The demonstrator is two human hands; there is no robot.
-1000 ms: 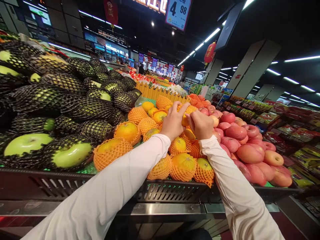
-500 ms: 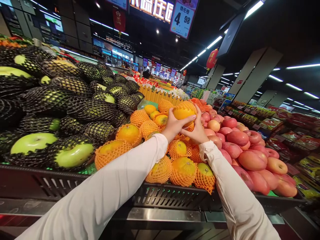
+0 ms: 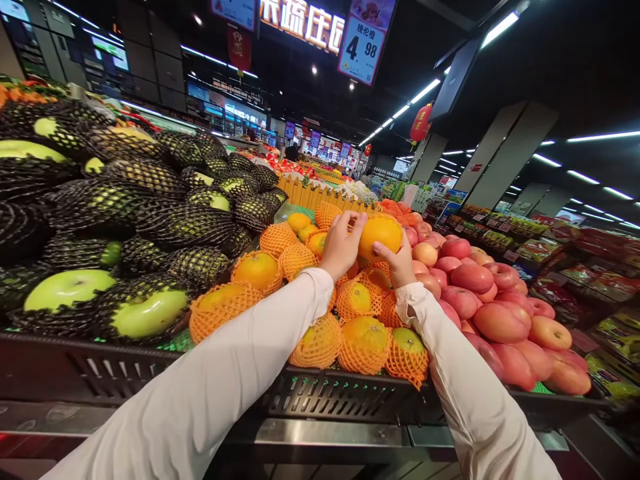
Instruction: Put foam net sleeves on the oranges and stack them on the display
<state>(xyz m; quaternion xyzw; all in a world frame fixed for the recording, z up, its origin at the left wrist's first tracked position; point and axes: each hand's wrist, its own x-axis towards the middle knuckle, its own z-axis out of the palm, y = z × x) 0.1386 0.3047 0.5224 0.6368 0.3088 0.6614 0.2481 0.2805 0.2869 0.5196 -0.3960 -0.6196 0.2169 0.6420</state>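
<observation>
Above the pile I hold up an orange (image 3: 381, 235), its smooth yellow-orange skin facing me and a little foam netting visible along its top edge. My right hand (image 3: 397, 261) is closed around its lower right side, thumb across the front. My left hand (image 3: 345, 241) is at the fruit's left edge, fingers curved and somewhat apart; whether the tips touch the skin I cannot tell. Below both hands lie several oranges in orange foam nets, such as the netted orange (image 3: 365, 340) at the front of the black crate (image 3: 345, 397).
Green melon-like fruits (image 3: 155, 310) in black netting are heaped on the left. Red apples (image 3: 500, 313) fill the right side. A low yellow fence (image 3: 310, 195) stands behind the oranges, and a price sign (image 3: 365, 47) hangs overhead. Packaged goods (image 3: 595, 267) line shelves at far right.
My left hand has come off the orange's front and drawn slightly left. The orange has shifted right and lower in my right hand, with more bare skin showing.
</observation>
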